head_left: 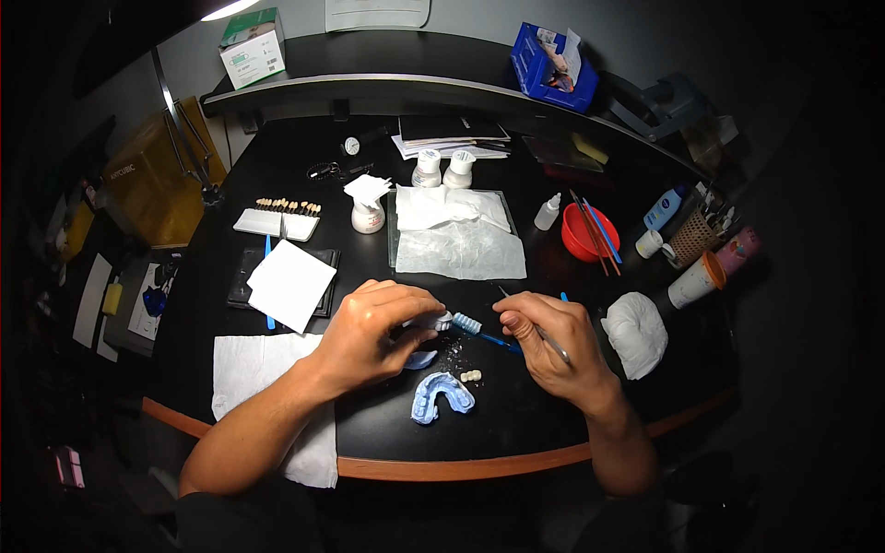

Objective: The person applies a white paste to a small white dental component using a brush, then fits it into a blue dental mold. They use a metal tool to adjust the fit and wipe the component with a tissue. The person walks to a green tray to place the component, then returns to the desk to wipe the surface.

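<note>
My left hand (pixel 373 332) is closed around a white dental cast (pixel 435 322), its fingers hiding most of it. In my right hand (pixel 558 341) is a thin metal dental instrument (pixel 557 349), its tip pointing up and left, apart from the cast. A blue toothbrush (pixel 467 323) lies between the hands, its bristles close to the cast. Below, on the black table, rests a blue horseshoe-shaped dental impression (pixel 442 398). Beside it sit small tooth-coloured pieces (pixel 471 376). Another blue piece (pixel 421 359) is partly under my left hand. White crumbs are scattered near the toothbrush.
Paper towels cover a glass slab (pixel 395 249) at the middle back. A tooth shade guide (pixel 277 224) and white pads (pixel 292 286) lie left. On the right are a red bowl (pixel 576 235) with brushes, a dropper bottle (pixel 548 212) and a wad of tissue (pixel 636 334).
</note>
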Demonstrator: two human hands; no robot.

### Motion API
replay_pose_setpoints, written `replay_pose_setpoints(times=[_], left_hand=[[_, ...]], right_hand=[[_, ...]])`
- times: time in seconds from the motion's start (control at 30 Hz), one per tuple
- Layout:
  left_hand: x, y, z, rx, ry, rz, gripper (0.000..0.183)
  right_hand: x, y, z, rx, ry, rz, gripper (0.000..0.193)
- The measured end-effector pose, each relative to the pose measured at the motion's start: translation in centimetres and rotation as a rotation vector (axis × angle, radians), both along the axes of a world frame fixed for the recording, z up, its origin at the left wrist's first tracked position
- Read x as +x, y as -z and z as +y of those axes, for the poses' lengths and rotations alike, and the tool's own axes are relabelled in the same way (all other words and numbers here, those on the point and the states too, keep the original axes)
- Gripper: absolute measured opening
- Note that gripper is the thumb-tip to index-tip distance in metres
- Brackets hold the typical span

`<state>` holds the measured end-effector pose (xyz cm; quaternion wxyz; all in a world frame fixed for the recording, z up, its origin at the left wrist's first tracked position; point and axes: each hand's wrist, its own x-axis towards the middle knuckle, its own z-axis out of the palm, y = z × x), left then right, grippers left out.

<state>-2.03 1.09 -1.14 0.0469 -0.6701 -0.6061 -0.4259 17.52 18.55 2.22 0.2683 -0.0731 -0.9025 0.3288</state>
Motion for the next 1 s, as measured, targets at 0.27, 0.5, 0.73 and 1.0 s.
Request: replay_pose_setpoints(times=[0.27,0.5,0.73,1.0], left_hand=[[0.0,0.0,0.1,-0.108,0.039,-0.469,0.027],[0.4,-1.3,-0.5,-0.243,-0.105,-0.430,0.029],[0.3,-0.6,-0.7,-0.122,-0.143,-0.043,0.029],[0.2,-0.3,-0.2,-0.137,0.000,-0.110,0.027]], right_hand=[[-0.1,1.2,0.4,0.231,-0.006,-0.297,0.016],[0.1,0.8,0.8,0.191,0.006,-0.186,0.014],[0.3,0.2,0.6,-0.211,-0.076,-0.211,0.018],[-0.2,0.4,-0.8,-0.325,-0.214,-0.147,0.020]])
